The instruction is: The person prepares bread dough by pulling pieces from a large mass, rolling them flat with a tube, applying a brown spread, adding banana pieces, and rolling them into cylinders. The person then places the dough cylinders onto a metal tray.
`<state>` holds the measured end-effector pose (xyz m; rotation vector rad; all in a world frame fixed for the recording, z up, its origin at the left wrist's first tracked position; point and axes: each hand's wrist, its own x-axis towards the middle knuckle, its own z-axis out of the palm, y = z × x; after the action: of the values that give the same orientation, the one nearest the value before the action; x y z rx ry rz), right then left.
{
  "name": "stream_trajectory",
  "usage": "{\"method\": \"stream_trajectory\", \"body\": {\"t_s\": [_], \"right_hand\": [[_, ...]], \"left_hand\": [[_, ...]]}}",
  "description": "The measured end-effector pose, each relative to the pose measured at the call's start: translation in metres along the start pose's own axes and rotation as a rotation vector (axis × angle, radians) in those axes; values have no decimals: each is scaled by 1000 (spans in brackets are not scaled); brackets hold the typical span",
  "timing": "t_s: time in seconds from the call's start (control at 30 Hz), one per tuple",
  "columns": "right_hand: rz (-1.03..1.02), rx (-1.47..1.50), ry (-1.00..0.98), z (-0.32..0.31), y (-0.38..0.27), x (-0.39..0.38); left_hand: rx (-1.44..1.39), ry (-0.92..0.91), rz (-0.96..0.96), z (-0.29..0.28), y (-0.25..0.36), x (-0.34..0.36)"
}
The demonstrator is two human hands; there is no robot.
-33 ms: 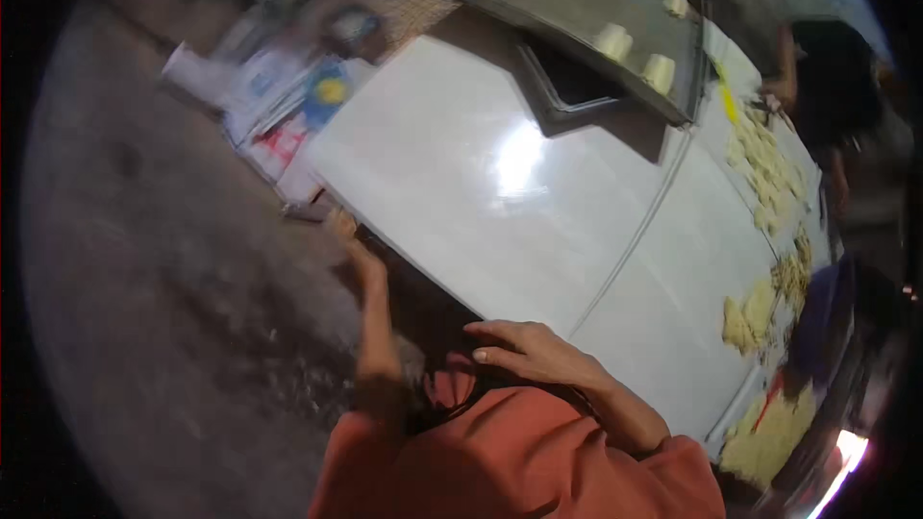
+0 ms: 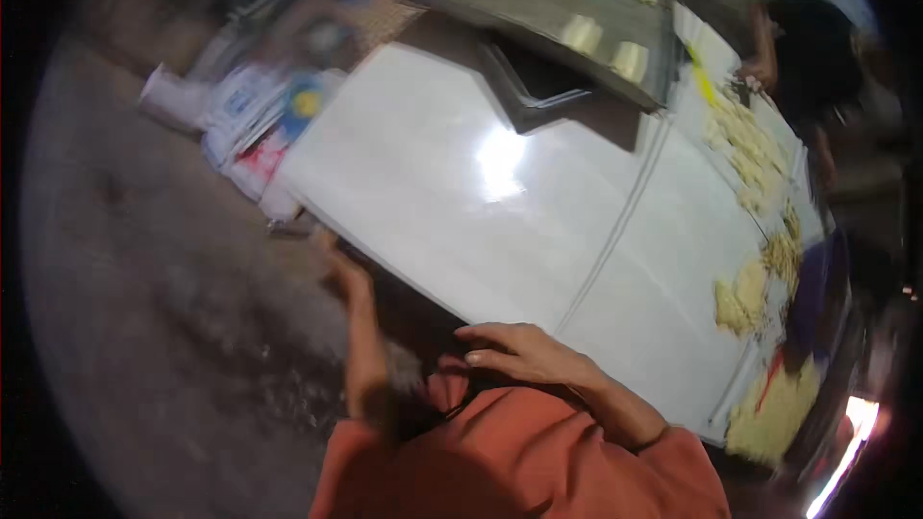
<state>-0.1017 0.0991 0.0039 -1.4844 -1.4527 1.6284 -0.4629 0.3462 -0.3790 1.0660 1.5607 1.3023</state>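
Observation:
A large white lid, flat and glossy with a bright glare spot, fills the middle of the view. My right hand lies on its near edge with the fingers curled over the rim. My left hand reaches up to the lid's left edge near the corner; it is blurred and its grip is unclear. Both arms wear orange sleeves. Below the near edge there is dark shadow.
Yellow food pieces lie in clumps along the right part of the white surface. A tilted glass pane stands at the far end. Printed bags lie on the grey floor at left. Another person in dark clothes stands far right.

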Motion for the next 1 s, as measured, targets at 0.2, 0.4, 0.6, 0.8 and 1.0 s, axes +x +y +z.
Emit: {"method": "stream_trajectory", "body": {"t_s": [0.2,0.4,0.6,0.8,1.0], "right_hand": [[157,381,146,-16,35,-36],[93,190,380,-15,26,-96],[97,491,908,-11,66,-210],[166,571,1489,2,143,-361],[991,-506,2012,-28,254,-559]], "left_hand": [[336,-417,-20,105,69,18],[714,-368,164,120,124,27],[861,-219,340,119,181,8],[753,43,603,83,261,-36],[450,-21,863,109,320,-136]]}}
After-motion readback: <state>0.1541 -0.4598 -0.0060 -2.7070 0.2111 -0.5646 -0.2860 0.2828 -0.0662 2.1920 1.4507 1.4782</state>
